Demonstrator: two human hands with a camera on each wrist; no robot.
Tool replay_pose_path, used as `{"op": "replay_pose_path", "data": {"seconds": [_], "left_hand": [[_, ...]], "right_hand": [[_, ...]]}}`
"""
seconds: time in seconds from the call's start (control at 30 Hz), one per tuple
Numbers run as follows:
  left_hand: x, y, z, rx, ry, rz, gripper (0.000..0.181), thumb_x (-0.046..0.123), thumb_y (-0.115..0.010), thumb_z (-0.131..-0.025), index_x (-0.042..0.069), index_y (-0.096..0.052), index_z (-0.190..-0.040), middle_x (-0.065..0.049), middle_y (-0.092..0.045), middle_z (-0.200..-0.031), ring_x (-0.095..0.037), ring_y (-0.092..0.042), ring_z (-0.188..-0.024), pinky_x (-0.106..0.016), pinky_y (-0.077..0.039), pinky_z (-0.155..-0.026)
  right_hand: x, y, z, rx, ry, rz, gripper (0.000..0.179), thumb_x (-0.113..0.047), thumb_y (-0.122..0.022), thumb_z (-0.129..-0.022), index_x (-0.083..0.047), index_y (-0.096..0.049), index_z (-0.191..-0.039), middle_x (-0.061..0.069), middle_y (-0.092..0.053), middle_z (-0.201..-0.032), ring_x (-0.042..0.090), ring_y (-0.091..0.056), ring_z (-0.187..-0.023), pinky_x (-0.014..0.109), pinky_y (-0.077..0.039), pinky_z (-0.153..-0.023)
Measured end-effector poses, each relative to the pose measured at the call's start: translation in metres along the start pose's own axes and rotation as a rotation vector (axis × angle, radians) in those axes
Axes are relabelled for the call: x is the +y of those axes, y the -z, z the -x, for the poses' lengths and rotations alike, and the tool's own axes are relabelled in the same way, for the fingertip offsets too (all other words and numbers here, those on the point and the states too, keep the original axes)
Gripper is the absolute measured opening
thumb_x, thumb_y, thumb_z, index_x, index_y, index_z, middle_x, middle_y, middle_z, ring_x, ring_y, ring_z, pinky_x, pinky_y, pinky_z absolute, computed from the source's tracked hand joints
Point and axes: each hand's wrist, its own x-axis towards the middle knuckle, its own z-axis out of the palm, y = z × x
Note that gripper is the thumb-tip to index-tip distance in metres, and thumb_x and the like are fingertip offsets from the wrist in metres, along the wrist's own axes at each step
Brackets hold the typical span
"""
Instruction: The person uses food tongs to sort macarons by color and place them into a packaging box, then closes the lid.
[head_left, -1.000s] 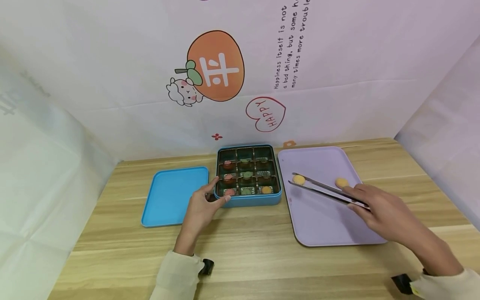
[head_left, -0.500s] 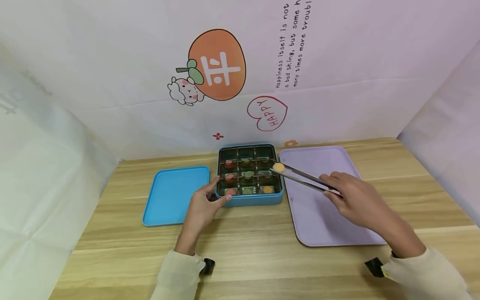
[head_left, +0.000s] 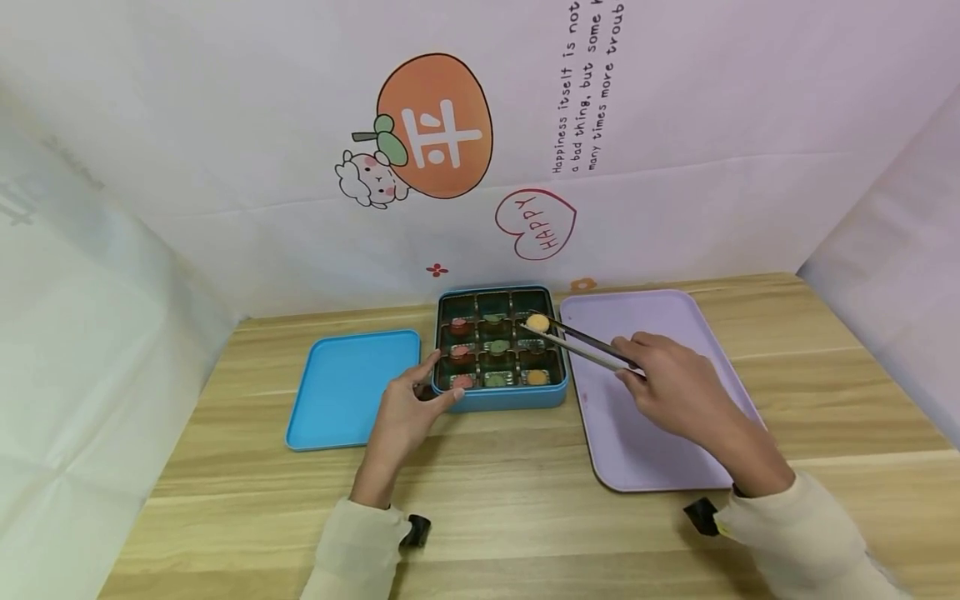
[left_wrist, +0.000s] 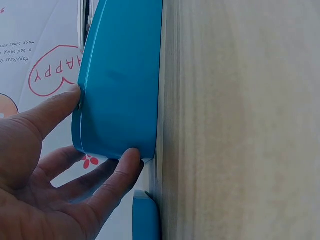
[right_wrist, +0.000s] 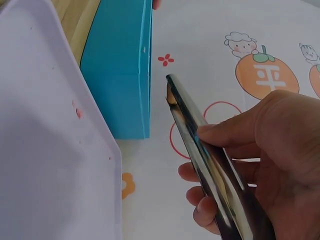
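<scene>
My right hand (head_left: 675,387) grips metal tongs (head_left: 588,342), whose tips pinch a round yellow cookie (head_left: 537,322) above the right column of the blue tin box (head_left: 501,400). Thumb and fingers of my left hand (head_left: 405,412) hold the box at its front left corner; the left wrist view shows the thumb at the rim and fingertips on the side wall. Inside, a divided insert bears red cookies (head_left: 462,382) on the left, green cookies (head_left: 498,347) in the middle column, and one yellow cookie in the front right compartment. The rear compartments' floors are hidden.
A lilac tray (head_left: 630,454) lies right of the box, partly covered by my right hand and forearm. On the left is a flat blue lid (head_left: 348,387). Behind the wooden table (head_left: 495,500) rises a printed white cloth (head_left: 262,150).
My right hand has carried the tongs and yellow cookie leftward from over the tray to above the box. The tray's other yellow cookie is now out of sight. My left hand stays at the corner.
</scene>
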Motion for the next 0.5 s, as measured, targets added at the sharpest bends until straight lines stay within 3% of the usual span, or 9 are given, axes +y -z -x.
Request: {"op": "replay_pose_path", "data": {"seconds": [0.2, 0.5], "left_hand": [[-0.001, -0.001, -0.001, -0.001, -0.004, -0.01, 0.071, 0.025, -0.081, -0.094, 0.023, -0.049, -0.158, -0.011, -0.06, -0.125, -0.017, -0.044, -0.067, -0.029, -0.036, -0.058], [0.0, 0.0, 0.0, -0.005, -0.008, -0.002, 0.072, 0.024, -0.081, -0.094, 0.022, -0.049, -0.159, -0.014, -0.052, -0.1, -0.017, -0.042, -0.064, -0.027, -0.034, -0.056]], "right_hand": [[-0.004, -0.006, -0.006, -0.016, -0.033, 0.011, 0.03, -0.004, -0.076, -0.09, 0.002, -0.073, -0.119, 0.009, -0.067, -0.088, 0.023, -0.061, -0.074, 0.044, -0.051, -0.056], [-0.005, -0.015, -0.01, -0.034, -0.033, -0.011, 0.03, -0.001, -0.075, -0.088, 0.006, -0.073, -0.118, 0.009, -0.066, -0.084, 0.023, -0.061, -0.073, 0.042, -0.052, -0.059]]}}
